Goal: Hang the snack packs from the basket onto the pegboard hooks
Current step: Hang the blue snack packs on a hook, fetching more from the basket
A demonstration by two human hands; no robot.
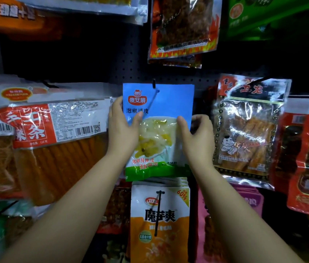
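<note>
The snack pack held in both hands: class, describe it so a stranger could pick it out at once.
Find the dark pegboard crowded with hanging snacks; at its centre the left hand and right hand grip one pack by its sides. It alone is sky blue on top, with a clear window of pale yellow contents and a green bottom band.

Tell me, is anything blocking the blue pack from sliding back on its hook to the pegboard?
Nothing visible does. The blue pack, held by the left hand and right hand, already has the hook through its top. No other pack shows on that hook, though the space behind is hidden.
</note>
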